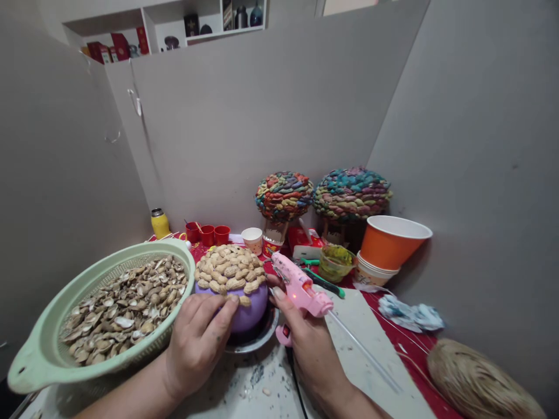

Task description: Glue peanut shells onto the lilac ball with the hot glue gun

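A purple balloon [254, 304], its top covered with overlapping peanut shells [229, 267], sits in a metal bowl [271, 330]. My left hand [203, 334] is at the balloon's front left, with thumb and fingers pressing a peanut shell [243, 301] against the purple surface below the covered part. My right hand [308, 343] is wrapped round a pink hot glue gun [294, 282], just right of the balloon. The gun's nozzle points up and to the left, away from me. A small orange light glows on its side, and a clear glue stick [364, 352] sticks out of its back.
At left stands a green colander [190, 273] of peanut shells. Behind are red cups [208, 235], a paper cup [252, 240], two colourful shell-covered domes [283, 196], a plastic bowl [336, 265], pliers [325, 283] and an orange bucket [388, 247]. A rag [410, 314] and a fibre bundle [476, 378] lie right.
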The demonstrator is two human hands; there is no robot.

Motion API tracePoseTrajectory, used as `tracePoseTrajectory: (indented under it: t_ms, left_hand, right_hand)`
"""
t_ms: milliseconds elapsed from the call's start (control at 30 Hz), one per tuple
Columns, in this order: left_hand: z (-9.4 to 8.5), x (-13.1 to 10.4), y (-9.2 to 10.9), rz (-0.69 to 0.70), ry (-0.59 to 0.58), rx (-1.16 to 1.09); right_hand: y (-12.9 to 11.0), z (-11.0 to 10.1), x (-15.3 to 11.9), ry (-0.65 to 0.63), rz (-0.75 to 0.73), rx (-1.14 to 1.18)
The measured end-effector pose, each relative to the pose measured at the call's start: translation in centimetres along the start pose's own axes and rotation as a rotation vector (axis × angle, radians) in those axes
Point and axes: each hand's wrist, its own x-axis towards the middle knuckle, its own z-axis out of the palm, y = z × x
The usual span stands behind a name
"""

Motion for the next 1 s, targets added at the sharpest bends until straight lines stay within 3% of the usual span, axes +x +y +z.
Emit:
tracePoseTrajectory:
  t_ms: [300,500,667,1000]
  left_hand:
    - [-0.4,1.4,0.9,-0.183,-0.019,-0.138]
    - [-0.8,0.9,0.7,-0.179,0.017,-0.138]
    - [-0.7,0.9,0.4,-0.210,0.022,-0.089]
    - [-0.6,1.6,0.9,-0.206,0.002,-0.057]
  right_hand:
    - [0.0,0.2,0.0,-0.012,0.016,-0.031]
    - [-0.5,0.2,-0.2,-0.008,0.027,-0.054]
    - [-0.9,0.4,-0.2,0.003,-0.048,-0.033]
    - [-0.4,0.2,-0.1,-0.014,-0.008,-0.024]
